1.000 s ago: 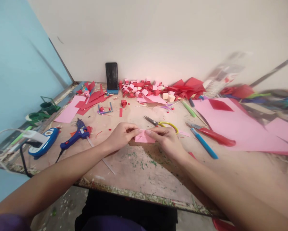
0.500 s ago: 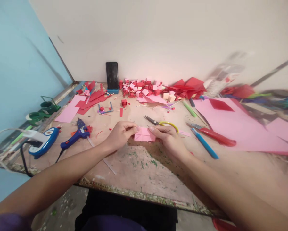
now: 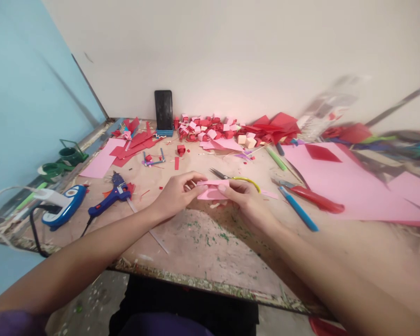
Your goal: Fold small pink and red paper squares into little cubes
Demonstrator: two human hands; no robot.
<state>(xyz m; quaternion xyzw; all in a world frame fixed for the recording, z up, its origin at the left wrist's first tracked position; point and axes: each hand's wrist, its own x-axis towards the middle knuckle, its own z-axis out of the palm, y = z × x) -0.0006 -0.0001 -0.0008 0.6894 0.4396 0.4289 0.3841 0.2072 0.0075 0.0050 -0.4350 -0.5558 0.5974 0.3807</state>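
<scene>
A small creased piece of pink paper (image 3: 213, 192) is held between both hands above the middle of the table. My left hand (image 3: 181, 192) pinches its left side, thumb on the near face. On the right side, my right hand (image 3: 244, 196) grips it with the thumb pressed on top. The paper's upper edge stands up in a fold, and fingers hide part of its back. Just behind my right hand lie scissors (image 3: 246, 179) with yellow handles.
A blue glue gun (image 3: 108, 198) and a blue-white power strip (image 3: 65, 205) are at left. Behind stand a phone (image 3: 164, 111) and a pile of pink and red paper pieces (image 3: 206, 128). A red-handled cutter (image 3: 316, 198), blue stick (image 3: 298, 208) and large pink sheet (image 3: 357, 191) lie right.
The pink paper has tilted and its upper part now stands folded up. My left fingers have spread a little behind it, and both thumbs have shifted on it.
</scene>
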